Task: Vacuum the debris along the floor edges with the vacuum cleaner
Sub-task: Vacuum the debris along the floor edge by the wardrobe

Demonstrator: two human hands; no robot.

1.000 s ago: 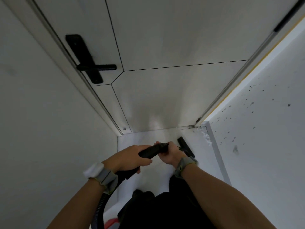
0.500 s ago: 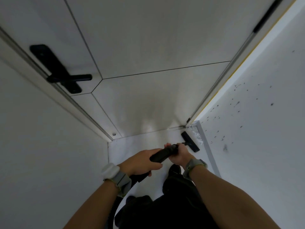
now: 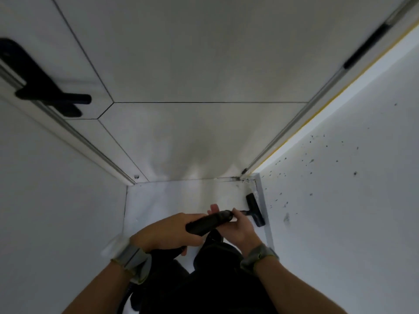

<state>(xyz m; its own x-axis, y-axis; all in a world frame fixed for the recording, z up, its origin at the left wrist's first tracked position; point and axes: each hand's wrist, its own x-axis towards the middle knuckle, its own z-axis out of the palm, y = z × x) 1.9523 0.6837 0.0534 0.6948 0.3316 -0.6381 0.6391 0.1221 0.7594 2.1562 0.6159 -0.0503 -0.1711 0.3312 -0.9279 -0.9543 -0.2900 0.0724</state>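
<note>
I hold the black vacuum wand [image 3: 209, 223] in both hands. My left hand [image 3: 165, 232] grips its thick handle from the left. My right hand [image 3: 235, 225] holds the wand just ahead of that, fingers curled under it. The black floor nozzle [image 3: 255, 209] lies on the white floor [image 3: 172, 200], lengthwise against the right skirting board [image 3: 263, 205]. White fluffy debris [image 3: 251, 183] sits in the corner just beyond the nozzle, where the skirting meets the door threshold.
A closed white door [image 3: 204, 64] with a black lever handle [image 3: 52, 96] fills the far side. White walls close in at left [image 3: 45, 200] and right [image 3: 351, 200]; the right one is speckled with dark spots. My dark-clothed legs stand below the hands.
The nozzle has swung from slanted near the corner to lying parallel against the right skirting board. My view has shifted right, so the door handle sits further left.
</note>
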